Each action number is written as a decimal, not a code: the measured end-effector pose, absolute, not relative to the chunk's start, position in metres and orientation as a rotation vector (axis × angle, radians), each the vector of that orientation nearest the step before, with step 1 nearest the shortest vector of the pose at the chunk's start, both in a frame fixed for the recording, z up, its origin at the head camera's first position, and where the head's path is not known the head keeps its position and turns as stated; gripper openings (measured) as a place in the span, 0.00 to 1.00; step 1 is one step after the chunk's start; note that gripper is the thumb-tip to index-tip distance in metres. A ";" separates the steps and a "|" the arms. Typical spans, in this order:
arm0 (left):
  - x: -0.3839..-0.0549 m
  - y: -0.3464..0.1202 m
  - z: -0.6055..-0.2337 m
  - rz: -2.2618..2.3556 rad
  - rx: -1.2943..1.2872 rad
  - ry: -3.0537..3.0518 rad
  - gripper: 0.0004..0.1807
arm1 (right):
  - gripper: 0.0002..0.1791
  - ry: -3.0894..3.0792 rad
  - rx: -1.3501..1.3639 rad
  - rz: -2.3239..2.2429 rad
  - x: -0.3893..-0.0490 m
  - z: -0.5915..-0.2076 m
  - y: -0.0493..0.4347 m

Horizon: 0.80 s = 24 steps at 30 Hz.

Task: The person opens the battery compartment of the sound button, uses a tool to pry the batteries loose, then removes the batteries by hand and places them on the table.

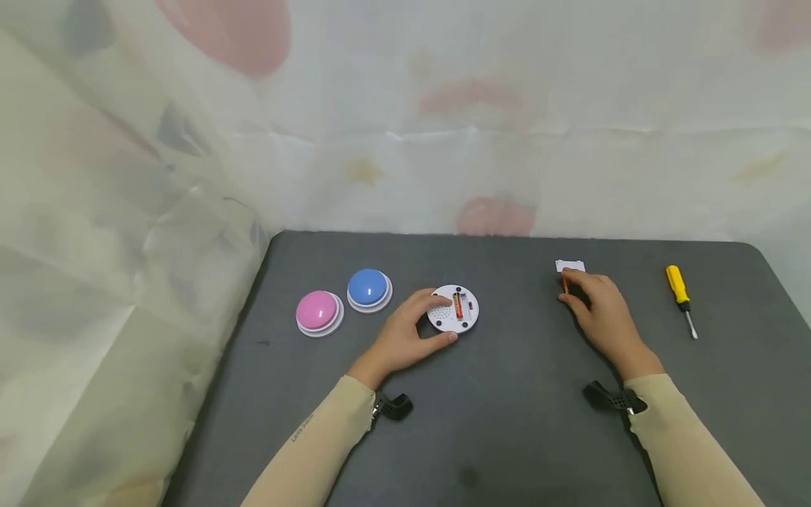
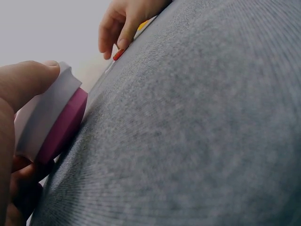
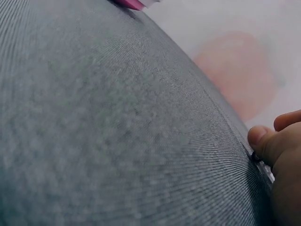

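Observation:
My left hand [image 1: 405,338] grips a round push-button device [image 1: 446,317] that lies turned over, its white underside up. In the left wrist view, the pink dome of this button [image 2: 66,125] faces down to the table. Its battery bay is uncovered, and one red-and-orange battery [image 1: 457,305] sits in it, beside a bare slot. My right hand [image 1: 602,313] pinches another orange-red battery [image 1: 565,284] close to the table, between thumb and fingers. Just beyond those fingertips lies a small white battery cover [image 1: 570,265].
To the left of my left hand stand a pink-domed button [image 1: 317,310] and a blue-domed button [image 1: 367,287], both upright. A yellow-handled screwdriver [image 1: 678,285] lies at the right. The dark grey table [image 1: 507,422] ends at the back against a patterned curtain [image 1: 380,190].

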<state>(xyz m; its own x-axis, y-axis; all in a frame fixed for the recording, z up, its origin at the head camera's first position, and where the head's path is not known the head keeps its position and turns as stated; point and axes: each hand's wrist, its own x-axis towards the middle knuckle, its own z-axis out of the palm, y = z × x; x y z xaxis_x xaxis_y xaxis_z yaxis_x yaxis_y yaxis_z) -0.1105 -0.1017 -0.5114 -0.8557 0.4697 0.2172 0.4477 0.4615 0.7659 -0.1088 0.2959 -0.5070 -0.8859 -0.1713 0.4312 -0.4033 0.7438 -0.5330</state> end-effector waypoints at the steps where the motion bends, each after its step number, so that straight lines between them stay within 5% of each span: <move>1: -0.111 -0.101 -0.512 1.379 0.835 2.665 0.31 | 0.27 -2.572 0.442 0.910 -0.108 -0.507 0.296; 24: -0.124 -0.081 -0.523 1.322 0.853 2.685 0.32 | 0.25 -2.223 0.776 1.248 -0.105 -0.524 0.189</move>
